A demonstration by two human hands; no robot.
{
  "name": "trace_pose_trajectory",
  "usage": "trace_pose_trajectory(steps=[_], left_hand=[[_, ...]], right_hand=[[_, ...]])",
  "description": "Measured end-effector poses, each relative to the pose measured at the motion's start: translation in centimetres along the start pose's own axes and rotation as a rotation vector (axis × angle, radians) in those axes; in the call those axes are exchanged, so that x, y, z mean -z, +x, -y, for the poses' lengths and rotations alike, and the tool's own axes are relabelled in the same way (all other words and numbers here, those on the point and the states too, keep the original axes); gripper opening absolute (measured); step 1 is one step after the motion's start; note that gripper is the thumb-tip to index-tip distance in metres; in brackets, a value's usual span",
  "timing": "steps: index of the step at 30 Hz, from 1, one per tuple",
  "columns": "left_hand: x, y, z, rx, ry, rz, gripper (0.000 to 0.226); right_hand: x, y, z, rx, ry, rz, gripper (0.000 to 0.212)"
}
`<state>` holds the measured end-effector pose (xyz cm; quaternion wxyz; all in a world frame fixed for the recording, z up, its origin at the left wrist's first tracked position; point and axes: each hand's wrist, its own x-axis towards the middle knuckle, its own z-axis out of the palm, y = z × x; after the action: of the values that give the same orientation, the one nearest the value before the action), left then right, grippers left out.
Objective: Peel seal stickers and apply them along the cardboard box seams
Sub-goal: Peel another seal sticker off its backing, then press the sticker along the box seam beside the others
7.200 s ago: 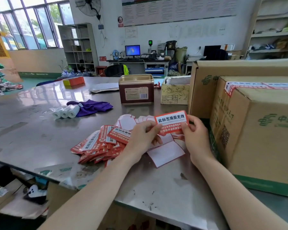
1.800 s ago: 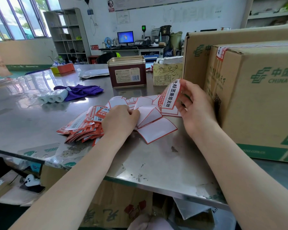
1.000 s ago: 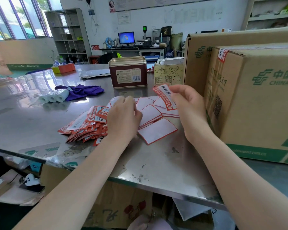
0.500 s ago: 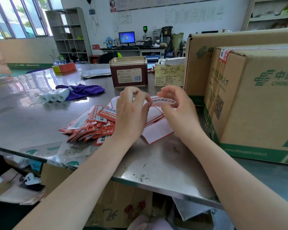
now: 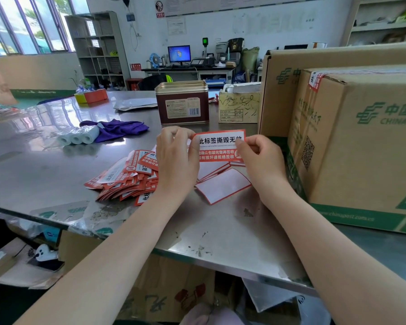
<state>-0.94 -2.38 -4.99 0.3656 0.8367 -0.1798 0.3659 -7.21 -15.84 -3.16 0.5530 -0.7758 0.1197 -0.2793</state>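
Red-and-white, the seal sticker point(image 5: 220, 146) sits printed side toward us in the head view, held level above the steel table point(image 5: 45, 165). Our left hand point(image 5: 177, 160) pinches its left edge with curled fingers, and our right hand point(image 5: 260, 158) pinches its right edge, thumb over the upper corner. Whether the backing is on or off, we cannot tell.

Under the sticker lie white backing sheets point(image 5: 223, 187) with red borders, flat on the table. Left of them, partly behind our left wrist, spreads a loose pile of stickers point(image 5: 124, 177).

To the right stands the near cardboard box point(image 5: 361, 146), printed in green, with a seal sticker already over its top left corner point(image 5: 315, 79). A larger cardboard box point(image 5: 281, 90) stands just behind it, touching or nearly so.

Farther back on the table we see a brown tin point(image 5: 183, 104), a small scribbled carton point(image 5: 239, 106) beside it, a purple cloth point(image 5: 117, 129), and three white paper rolls point(image 5: 79, 136) wrapped together next to the cloth. An orange and yellow box point(image 5: 92, 96) sits near the far edge.
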Motion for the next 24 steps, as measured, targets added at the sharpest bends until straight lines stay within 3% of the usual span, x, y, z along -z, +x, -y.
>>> trace_pose_trajectory(steps=[5, 11, 16, 19, 22, 24], left_hand=[[-0.2, -0.3, -0.2, 0.037, 0.093, -0.013, 0.025], [-0.5, -0.6, 0.5, 0.071, 0.190, 0.046, 0.022], [-0.4, -0.2, -0.3, 0.089, 0.285, 0.090, 0.022], [0.0, 0.5, -0.7, 0.180, 0.367, 0.196, 0.016], [0.6, 1.4, -0.2, 0.321, 0.409, 0.205, 0.014], [0.8, 1.8, -0.1, 0.317, 0.429, 0.212, 0.015]], right_hand=[[-0.3, -0.6, 0.4, 0.063, -0.178, -0.041, 0.023], [-0.3, -0.3, 1.6, 0.079, -0.302, 0.025, 0.024], [0.3, 0.3, 4.9, 0.154, -0.577, 0.052, 0.028], [1.2, 0.8, 7.0, 0.211, -0.649, 0.015, 0.028], [2.7, 2.1, 9.0, 0.288, -0.739, -0.040, 0.026], [4.3, 2.6, 10.6, 0.343, -0.747, -0.064, 0.026]])
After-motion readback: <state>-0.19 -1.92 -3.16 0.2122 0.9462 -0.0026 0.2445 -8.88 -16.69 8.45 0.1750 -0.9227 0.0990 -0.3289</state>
